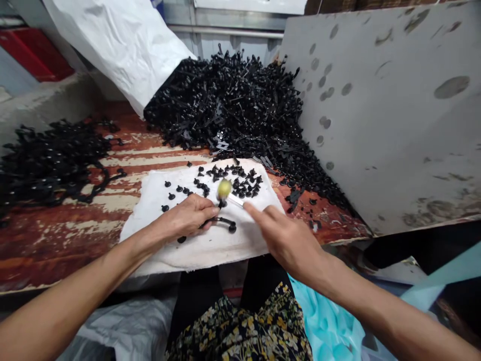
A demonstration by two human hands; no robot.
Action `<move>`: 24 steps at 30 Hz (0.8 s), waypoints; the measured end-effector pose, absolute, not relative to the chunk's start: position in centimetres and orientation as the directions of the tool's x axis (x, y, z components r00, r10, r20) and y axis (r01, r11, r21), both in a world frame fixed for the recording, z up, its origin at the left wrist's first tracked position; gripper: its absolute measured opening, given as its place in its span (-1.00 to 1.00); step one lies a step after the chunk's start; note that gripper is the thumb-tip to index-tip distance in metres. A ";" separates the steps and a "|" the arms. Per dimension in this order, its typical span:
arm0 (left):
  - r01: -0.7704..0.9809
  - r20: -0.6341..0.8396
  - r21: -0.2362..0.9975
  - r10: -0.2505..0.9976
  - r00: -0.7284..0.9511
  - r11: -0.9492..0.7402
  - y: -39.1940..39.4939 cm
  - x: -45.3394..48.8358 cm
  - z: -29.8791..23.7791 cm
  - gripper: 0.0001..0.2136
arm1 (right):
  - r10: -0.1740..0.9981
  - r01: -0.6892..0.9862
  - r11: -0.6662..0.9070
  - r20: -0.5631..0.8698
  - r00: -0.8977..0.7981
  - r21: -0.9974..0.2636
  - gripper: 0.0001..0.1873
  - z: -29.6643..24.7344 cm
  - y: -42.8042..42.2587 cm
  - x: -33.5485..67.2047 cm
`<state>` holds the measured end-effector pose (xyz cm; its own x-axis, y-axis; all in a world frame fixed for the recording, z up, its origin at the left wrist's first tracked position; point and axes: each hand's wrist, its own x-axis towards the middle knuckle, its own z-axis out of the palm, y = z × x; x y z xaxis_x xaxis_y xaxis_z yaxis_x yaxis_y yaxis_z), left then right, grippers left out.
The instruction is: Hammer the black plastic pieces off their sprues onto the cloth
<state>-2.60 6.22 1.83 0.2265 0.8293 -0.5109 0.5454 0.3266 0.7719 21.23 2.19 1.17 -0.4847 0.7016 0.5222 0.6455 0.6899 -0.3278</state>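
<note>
My left hand [193, 214] is closed around a black plastic part [226, 222] with round ends, low over a white cloth [158, 258]. My right hand [287, 233] grips the white handle of a small mallet [224, 188] with a yellowish, blurred head. That head is above the end of the part, just beyond my left fingertips; whether they touch I cannot tell. Loose black round pieces with short stems [250, 185] are scattered on the far half of the cloth.
A large heap of black plastic parts [233, 100] rises behind the cloth, with a white sack [124, 45] at its left. Linked black pieces [52, 160] lie on the worn red tabletop [75, 235]. A spotted grey board [376, 115] bounds the right side.
</note>
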 end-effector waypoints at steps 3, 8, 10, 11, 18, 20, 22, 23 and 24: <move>0.509 -0.507 0.789 0.833 0.224 0.344 6.2 -2.8 1.8 -0.73 | 0.804 0.652 0.593 0.386 -0.452 -0.473 -0.51 0.9 2.5 21.7; 0.352 -0.484 0.856 0.828 0.284 0.379 5.7 -3.5 2.8 -0.62 | 0.964 0.340 0.256 0.213 -0.160 -0.905 -0.61 0.6 1.8 22.2; 0.307 -0.449 0.882 0.836 0.316 0.358 5.2 -3.9 3.1 -0.56 | 0.990 0.217 0.087 0.060 -0.126 -0.972 -0.56 -0.1 1.4 22.1; 0.287 -0.434 0.892 0.839 0.328 0.350 5.0 -4.2 3.2 -0.55 | 0.993 0.167 0.013 -0.006 -0.116 -0.986 -0.53 -0.5 1.3 22.1; 0.280 -0.364 0.917 0.881 0.302 0.283 3.2 -5.6 3.6 -0.49 | 0.993 0.048 -0.086 -0.090 -0.081 -0.995 -0.47 -1.9 0.9 21.9; 0.335 -0.358 0.904 0.899 0.252 0.266 3.0 -6.4 4.3 -0.49 | 0.994 0.053 -0.068 -0.072 -0.084 -0.996 -0.49 -2.0 0.9 21.9; 0.429 -0.333 0.871 0.929 0.163 0.237 3.2 -7.9 5.9 -0.52 | 0.997 0.071 -0.031 -0.036 -0.074 -0.997 -0.54 -2.3 0.9 21.9; 0.494 -0.299 0.843 0.949 0.102 0.213 3.4 -8.9 7.0 -0.53 | 0.998 0.087 0.002 -0.004 -0.065 -0.996 -0.57 -2.4 0.8 21.8; 0.566 -0.238 0.804 0.971 0.024 0.183 3.7 -10.0 8.2 -0.54 | 0.998 0.110 0.044 0.038 -0.049 -0.993 -0.61 -2.5 0.8 21.8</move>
